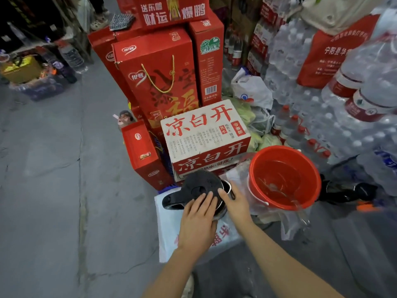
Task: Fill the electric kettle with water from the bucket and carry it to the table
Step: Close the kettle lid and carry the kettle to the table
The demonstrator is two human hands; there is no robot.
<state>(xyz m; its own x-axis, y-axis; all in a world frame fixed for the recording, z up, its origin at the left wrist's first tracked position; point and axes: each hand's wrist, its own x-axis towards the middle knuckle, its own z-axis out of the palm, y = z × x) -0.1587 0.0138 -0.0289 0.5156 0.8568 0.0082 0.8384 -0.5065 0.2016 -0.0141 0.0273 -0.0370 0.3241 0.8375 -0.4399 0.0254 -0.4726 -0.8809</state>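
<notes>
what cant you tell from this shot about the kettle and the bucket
- Kettle, head view: its body and any water level are hidden by the black lid and by the left hand and right hand resting on it.
- Whether the lid is latched: too small to tell.
- Bucket: water shows inside, but what lies under the surface is blurred.
- The table: not in view.
</notes>
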